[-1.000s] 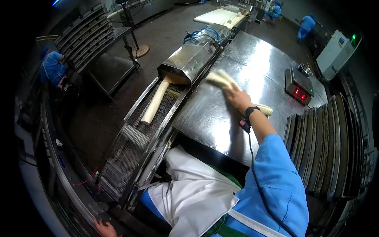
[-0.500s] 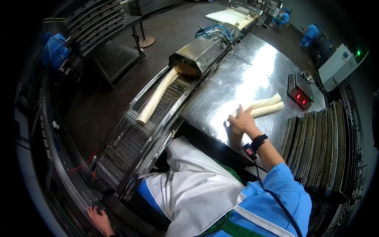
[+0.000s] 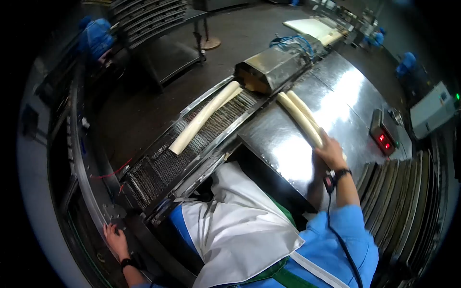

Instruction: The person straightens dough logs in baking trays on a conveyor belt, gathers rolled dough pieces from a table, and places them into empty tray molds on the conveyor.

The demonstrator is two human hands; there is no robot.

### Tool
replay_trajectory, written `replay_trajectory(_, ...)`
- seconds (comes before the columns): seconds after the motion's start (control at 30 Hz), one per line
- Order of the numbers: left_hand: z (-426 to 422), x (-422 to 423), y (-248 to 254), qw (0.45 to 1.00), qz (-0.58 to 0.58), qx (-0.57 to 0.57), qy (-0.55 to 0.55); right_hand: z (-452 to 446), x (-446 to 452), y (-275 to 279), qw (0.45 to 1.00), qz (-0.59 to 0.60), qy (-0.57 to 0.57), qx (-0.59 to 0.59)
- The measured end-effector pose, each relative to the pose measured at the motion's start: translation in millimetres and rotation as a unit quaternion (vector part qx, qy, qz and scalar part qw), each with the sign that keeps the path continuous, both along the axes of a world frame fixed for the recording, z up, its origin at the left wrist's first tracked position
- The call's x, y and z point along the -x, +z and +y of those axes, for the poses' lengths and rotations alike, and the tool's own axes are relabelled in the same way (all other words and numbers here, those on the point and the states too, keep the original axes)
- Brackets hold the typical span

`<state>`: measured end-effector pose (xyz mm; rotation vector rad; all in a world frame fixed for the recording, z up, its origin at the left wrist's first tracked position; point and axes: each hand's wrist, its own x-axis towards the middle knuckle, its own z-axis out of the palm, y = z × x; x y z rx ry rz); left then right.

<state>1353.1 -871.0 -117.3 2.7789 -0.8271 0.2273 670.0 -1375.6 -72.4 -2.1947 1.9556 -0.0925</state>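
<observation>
Two long pale dough rolls [image 3: 300, 115] lie side by side on the steel table, their far ends pointing toward the conveyor. My right hand [image 3: 330, 151] is closed around their near end, which its fingers partly hide. A black band with a small cabled device sits on that wrist. On the mesh conveyor [image 3: 158, 174] another long dough roll [image 3: 199, 122] slants away from me, with a second one [image 3: 234, 96] partly hidden behind it. My left hand [image 3: 116, 241] rests at the metal rail [image 3: 82, 165] on the far left, fingers apart and holding nothing.
A metal hood [image 3: 273, 67] covers the conveyor's far part, beside the steel table [image 3: 259, 137]. A scale with red digits [image 3: 383, 134] stands at the table's right, near stacked trays [image 3: 394, 197]. A person in blue [image 3: 96, 38] is at the upper left; others are farther off.
My right hand has turned the two dough rolls from pointing right to pointing up and left. A second roll now shows on the conveyor. The whole view has shifted.
</observation>
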Motion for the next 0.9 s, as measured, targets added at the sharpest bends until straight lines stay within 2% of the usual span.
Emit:
replay_trajectory(0.13, -55, 27, 44, 0.992, 0.09, 0.03, 0.078, 57, -3, -5, 0.992, 0.1, -0.044, 0.057)
replay_trajectory(0.2, -65, -24, -20, 0.976, 0.092, 0.196, 0.035, 66, -23, -8, 0.994, 0.081, -0.042, 0.065)
replay_trajectory(0.27, -133, -9, -17, 0.944, 0.123, 0.299, -0.067, 65, -39, -9, 0.996, 0.048, -0.053, 0.062)
replay_trajectory(0.3, -176, 20, 5, 0.948, 0.138, 0.278, -0.072, 62, -42, -14, 0.995, 0.041, -0.03, 0.083)
replay_trajectory(0.37, -243, 64, 39, 0.961, 0.103, 0.192, -0.172, 51, -47, -24, 0.995, 0.017, 0.006, 0.103)
replay_trajectory(0.4, -270, 79, 46, 0.947, 0.157, 0.188, -0.209, 49, -50, -23, 0.994, 0.016, 0.014, 0.105)
replay_trajectory(0.43, -294, 93, 48, 0.946, 0.157, 0.165, -0.231, 48, -54, -21, 0.995, -0.006, 0.037, 0.094)
replay_trajectory(0.47, -313, 103, 43, 0.944, 0.157, 0.141, -0.254, 45, -57, -20, 0.994, -0.029, 0.059, 0.083)
replay_trajectory(0.53, -345, 103, -5, 0.941, 0.159, 0.052, -0.294, 44, -57, -25, 0.99, -0.056, 0.091, 0.087)
replay_trajectory(0.6, -357, 151, 26, 0.969, 0.104, 0.004, -0.225, 46, -59, -24, 0.988, -0.035, 0.113, 0.095)
replay_trajectory(0.67, -360, 168, 30, 0.965, 0.086, 0.046, -0.242, 48, -67, -21, 0.987, -0.036, 0.12, 0.1)
replay_trajectory(0.73, -353, 178, 35, 0.946, 0.142, 0.104, -0.273, 49, -76, -22, 0.985, -0.036, 0.113, 0.127)
replay_trajectory(0.87, -318, 182, 53, 0.926, 0.166, 0.034, -0.337, 42, -93, -20, 0.982, -0.064, 0.116, 0.135)
replay_trajectory(0.9, -310, 177, 50, 0.938, 0.183, 0.034, -0.293, 39, -95, -21, 0.982, -0.052, 0.12, 0.134)
